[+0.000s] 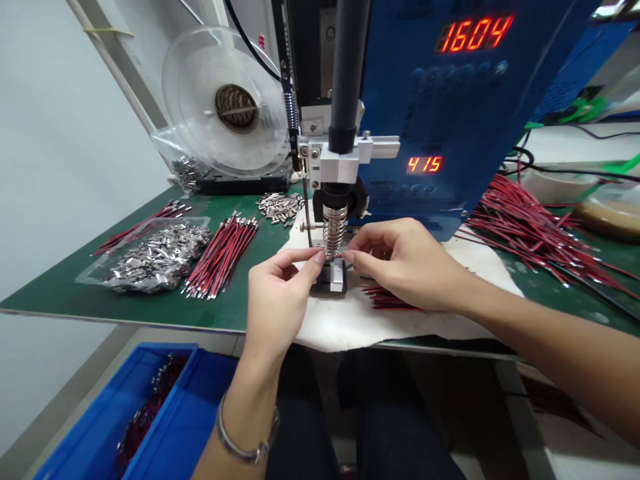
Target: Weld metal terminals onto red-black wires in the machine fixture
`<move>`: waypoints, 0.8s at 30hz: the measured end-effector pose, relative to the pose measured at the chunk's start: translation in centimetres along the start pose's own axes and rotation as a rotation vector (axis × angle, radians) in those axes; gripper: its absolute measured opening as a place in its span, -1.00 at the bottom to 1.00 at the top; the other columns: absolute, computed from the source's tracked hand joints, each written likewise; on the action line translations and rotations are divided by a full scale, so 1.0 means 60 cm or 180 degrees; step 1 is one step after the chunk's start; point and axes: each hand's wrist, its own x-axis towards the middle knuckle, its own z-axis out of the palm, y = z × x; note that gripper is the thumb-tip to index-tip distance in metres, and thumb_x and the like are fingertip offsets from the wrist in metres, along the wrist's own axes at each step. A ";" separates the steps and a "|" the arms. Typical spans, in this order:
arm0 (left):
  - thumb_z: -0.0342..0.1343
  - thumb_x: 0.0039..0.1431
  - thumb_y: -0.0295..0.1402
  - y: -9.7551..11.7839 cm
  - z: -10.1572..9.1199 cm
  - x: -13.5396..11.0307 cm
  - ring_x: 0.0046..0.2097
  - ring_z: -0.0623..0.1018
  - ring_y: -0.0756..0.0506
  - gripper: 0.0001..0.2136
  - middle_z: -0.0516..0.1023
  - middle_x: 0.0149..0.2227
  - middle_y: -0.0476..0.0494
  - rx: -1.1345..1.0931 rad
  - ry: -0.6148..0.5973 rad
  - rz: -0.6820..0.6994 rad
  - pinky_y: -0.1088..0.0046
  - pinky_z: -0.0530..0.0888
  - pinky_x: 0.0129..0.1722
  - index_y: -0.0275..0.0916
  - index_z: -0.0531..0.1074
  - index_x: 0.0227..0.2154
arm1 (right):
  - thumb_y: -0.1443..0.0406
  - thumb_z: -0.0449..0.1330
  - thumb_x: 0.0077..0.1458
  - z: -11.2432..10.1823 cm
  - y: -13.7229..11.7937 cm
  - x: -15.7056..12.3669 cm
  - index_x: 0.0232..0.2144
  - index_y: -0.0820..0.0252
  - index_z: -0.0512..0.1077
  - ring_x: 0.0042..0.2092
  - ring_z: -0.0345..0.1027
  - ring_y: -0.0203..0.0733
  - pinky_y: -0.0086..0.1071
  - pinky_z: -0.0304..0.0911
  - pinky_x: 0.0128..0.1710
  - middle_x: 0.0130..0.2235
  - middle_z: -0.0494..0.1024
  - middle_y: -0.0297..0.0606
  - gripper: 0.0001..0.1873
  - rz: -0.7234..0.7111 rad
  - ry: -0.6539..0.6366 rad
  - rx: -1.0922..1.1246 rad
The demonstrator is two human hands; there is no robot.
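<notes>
Your left hand [277,300] comes in from the left of the spring-wrapped tip [334,230], its thumb and index finger drawn into a narrow pinch right beside the lower end of the coil. You have your right hand [410,263] on the opposite side, its thumb and index fingertips also close together, the other fingers curled behind them. Both grips are narrow rather than wide, but whatever may lie between your fingertips is too small to make out, so I cannot tell whether either pinch is fully closed or holding a part. Your two sets of fingertips face each other just above the small metal block [337,275], which sits directly below the tip near the middle of the white cloth [350,330]. Red and black wires [393,300] lie on that cloth, partly under your right hand. To the left of your left hand, on the green tabletop [150,305], you have a bundle of red wires [223,257] and, beyond it, a clear tray [93,275] heaped with metal pieces [157,257]. The blue machine [425,113] stands behind your right hand, its displays reading 1604 and 415.
</notes>
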 end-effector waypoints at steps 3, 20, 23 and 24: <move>0.35 -0.05 -0.18 -0.001 0.001 0.000 -0.56 0.14 0.13 -0.79 0.30 -0.61 0.01 0.0011 0.0009 -0.0002 0.60 0.05 -0.58 -0.17 0.62 -0.38 | 0.23 0.19 0.08 0.001 0.000 0.001 -0.46 0.25 0.52 -0.59 0.18 -0.46 -0.51 0.05 -0.56 -0.56 0.47 -0.37 -0.79 0.0010 -0.0012 -0.0008; 0.33 -0.04 -0.16 -0.001 -0.001 0.002 -0.54 0.17 0.11 -0.79 0.32 -0.61 0.00 0.0163 -0.0005 -0.0023 0.58 0.09 -0.56 -0.16 0.62 -0.37 | 0.27 0.20 0.08 -0.002 0.000 0.002 -0.45 0.23 0.55 -0.57 0.20 -0.47 -0.53 0.07 -0.56 -0.53 0.49 -0.38 -0.83 -0.0084 0.0000 -0.0066; 0.34 -0.04 -0.16 -0.001 0.000 0.002 -0.55 0.16 0.12 -0.78 0.32 -0.61 0.01 0.0159 -0.0024 -0.0026 0.58 0.08 -0.57 -0.16 0.62 -0.37 | 0.28 0.20 0.08 -0.003 0.000 0.002 -0.45 0.23 0.55 -0.57 0.19 -0.48 -0.52 0.06 -0.55 -0.53 0.49 -0.39 -0.83 -0.0095 -0.0014 -0.0113; 0.34 -0.04 -0.16 -0.001 0.000 0.003 -0.55 0.16 0.12 -0.78 0.32 -0.61 0.01 0.0156 -0.0032 -0.0016 0.59 0.07 -0.57 -0.16 0.62 -0.37 | 0.28 0.19 0.08 -0.003 0.000 0.002 -0.44 0.23 0.55 -0.58 0.18 -0.48 -0.52 0.06 -0.55 -0.54 0.48 -0.40 -0.83 -0.0111 -0.0021 -0.0134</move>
